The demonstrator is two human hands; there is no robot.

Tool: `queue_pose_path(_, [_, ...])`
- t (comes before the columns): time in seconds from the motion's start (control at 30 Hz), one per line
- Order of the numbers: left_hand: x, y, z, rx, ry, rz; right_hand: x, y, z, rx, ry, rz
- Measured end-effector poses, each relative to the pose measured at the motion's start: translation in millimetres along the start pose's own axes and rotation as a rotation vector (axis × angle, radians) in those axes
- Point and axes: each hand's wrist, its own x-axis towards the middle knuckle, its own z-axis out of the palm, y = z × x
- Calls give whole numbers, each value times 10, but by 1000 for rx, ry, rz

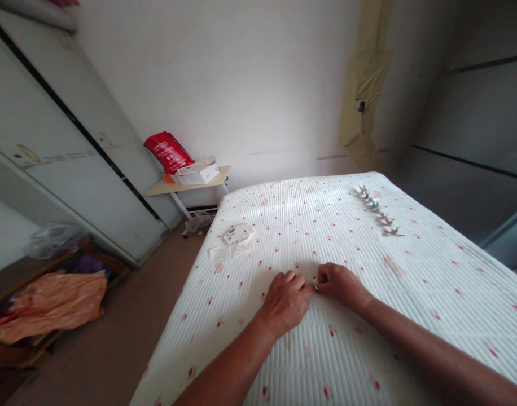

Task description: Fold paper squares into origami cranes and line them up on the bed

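Observation:
Over the middle of the bed, my left hand is closed with its knuckles up. My right hand is curled beside it, thumb and fingers pinched together. Their fingertips nearly meet, and a tiny pale bit shows there, too small to name. Beyond my left hand lie a few printed paper pieces, with a stack of cut paper on top. Several small folded paper figures, like paper cranes, stand in a slanting row at the far right of the bed.
The bed has a white ribbed cover with red dots. Past its far left corner stands a small table with a red bag and a white box. Cupboards line the left; an orange plastic bag lies below.

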Motion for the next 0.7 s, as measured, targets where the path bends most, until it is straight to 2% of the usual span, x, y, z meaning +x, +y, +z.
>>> queue_pose_path(0.17, [5, -28, -3, -2, 7, 7, 0, 58, -1, 58, 13, -62])
queue_pose_path(0.3, [-2, -50, 13, -56, 32, 0, -69, 224, -27, 341, -27, -238])
queue_pose_path(0.47, [-17, -59, 34, -99, 56, -9, -136, 366, -34, 585, -59, -237])
queue_pose_path(0.6, [-34, -63, 49, -110, 94, -9, -155, 318, -51, 601, -41, -310])
queue_pose_path(0.7, [-52, -67, 57, -140, 135, -7, -207, 254, -81, 494, -30, -365])
